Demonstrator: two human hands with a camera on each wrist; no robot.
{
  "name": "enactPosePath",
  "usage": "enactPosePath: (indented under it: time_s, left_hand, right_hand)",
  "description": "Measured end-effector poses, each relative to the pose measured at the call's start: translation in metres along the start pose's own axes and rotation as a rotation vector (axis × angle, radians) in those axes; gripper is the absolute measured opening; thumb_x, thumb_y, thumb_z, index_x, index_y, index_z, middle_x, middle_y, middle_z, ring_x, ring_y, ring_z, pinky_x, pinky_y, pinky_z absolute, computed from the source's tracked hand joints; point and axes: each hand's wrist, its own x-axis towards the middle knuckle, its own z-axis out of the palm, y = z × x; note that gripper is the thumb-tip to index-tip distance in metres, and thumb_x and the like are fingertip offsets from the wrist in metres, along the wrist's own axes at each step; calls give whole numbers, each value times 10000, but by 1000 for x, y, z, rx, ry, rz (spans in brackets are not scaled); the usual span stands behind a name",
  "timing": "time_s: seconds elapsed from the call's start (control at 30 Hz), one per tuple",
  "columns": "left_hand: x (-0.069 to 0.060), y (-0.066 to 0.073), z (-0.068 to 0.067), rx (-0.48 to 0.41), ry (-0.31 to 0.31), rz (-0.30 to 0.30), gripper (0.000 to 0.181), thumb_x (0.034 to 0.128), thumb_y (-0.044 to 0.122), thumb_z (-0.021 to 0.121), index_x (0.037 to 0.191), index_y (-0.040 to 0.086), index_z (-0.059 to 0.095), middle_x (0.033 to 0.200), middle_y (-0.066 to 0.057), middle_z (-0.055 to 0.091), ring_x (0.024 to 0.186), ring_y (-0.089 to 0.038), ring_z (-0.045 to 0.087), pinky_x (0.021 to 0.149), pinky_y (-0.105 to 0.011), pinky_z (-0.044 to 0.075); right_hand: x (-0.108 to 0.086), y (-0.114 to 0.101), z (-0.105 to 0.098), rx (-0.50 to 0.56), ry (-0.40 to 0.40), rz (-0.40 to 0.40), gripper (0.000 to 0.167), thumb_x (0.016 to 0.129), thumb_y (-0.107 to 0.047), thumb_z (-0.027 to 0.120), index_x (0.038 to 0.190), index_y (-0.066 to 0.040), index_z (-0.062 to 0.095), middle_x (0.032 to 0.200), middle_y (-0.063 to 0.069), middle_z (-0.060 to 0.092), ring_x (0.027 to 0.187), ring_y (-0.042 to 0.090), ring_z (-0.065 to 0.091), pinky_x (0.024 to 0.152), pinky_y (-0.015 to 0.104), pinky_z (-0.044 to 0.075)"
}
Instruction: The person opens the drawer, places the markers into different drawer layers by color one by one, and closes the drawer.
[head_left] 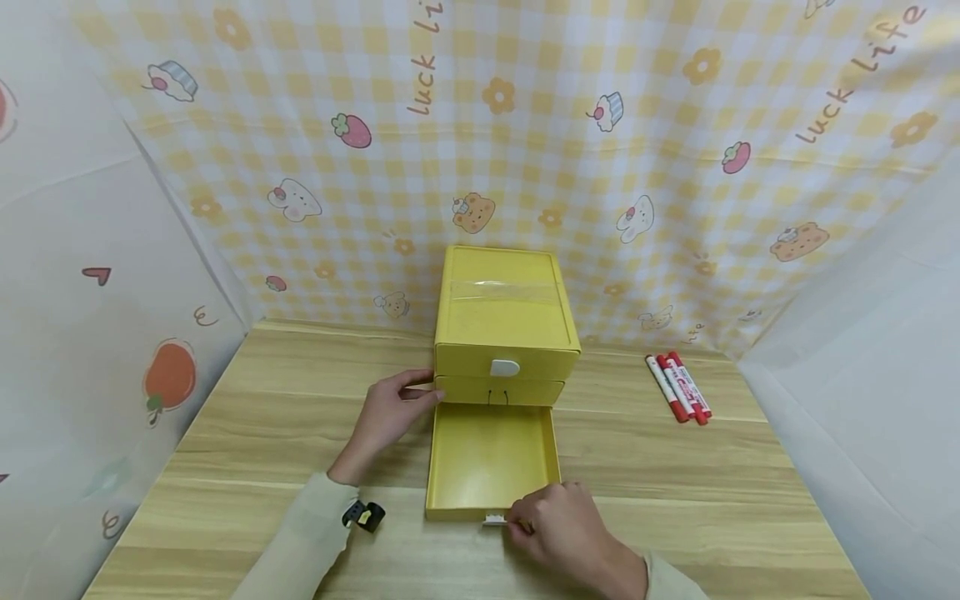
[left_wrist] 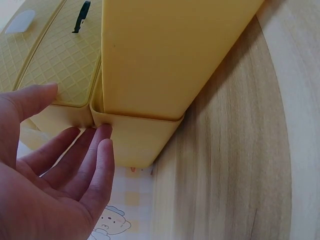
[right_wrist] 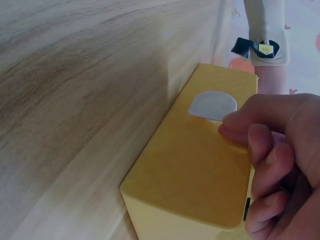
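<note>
A yellow drawer cabinet [head_left: 508, 312] stands against the cloth backdrop, its bottom drawer [head_left: 491, 454] pulled far out and bare inside. The left hand [head_left: 393, 408] rests at the cabinet's left side; in the left wrist view the thumb of this hand [left_wrist: 65, 170] touches the middle drawer's front [left_wrist: 62, 55] and the extended fingers touch the side. At the bottom drawer's front, the right hand [head_left: 562, 529] pinches the edge of the white handle [head_left: 495, 520] with thumb and forefinger. The right wrist view shows this handle [right_wrist: 214, 105] beside the right hand [right_wrist: 280, 155], other fingers curled.
Several red-and-white markers [head_left: 678, 387] lie side by side on the wooden table [head_left: 660, 500], to the right of the cabinet. A black strap with a yellow label [head_left: 363, 516] is on the left sleeve. Patterned cloth [head_left: 525, 167] hangs behind.
</note>
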Motion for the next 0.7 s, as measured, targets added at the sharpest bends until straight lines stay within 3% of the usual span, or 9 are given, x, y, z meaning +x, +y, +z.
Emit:
enactPosePath:
  time_s: [0.17,0.33,0.53,0.7]
  left_hand:
    - [1,0,0,7,2,-10,474,1020,220,826,1407,-28,713,1387,-196,732,1123,-323,787,903,-457,648]
    - [2,-2,-1,8,8,-16,464,1016,203,827,1404,-27,716,1381,-195,735,1110,-321,792,891,-449,651]
    - [2,-2,0,7,4,-20,468,1012,200,832,1412,-15,717,1392,-176,734,1128,-306,787,908,-424,647]
    - [2,-1,0,-1,4,-13,461,1019,209,827,1406,-17,720,1395,-178,732,1135,-312,784,918,-446,645]
  right_hand:
    - [2,-3,-4,16,-17,26,179,791,-112,932,756,-223,797,689,-187,699,626,-144,551,550,107,433]
    - [7,-5,-9,121,38,81,197,798,-115,922,753,-218,760,631,-208,575,587,-178,392,521,55,332]
    - [15,7,-13,171,151,126,169,806,-52,875,781,-174,761,637,-186,558,589,-152,402,513,66,378]
    - [19,35,-16,250,205,237,139,847,-15,825,801,-142,790,625,-187,571,549,-119,465,478,126,454]
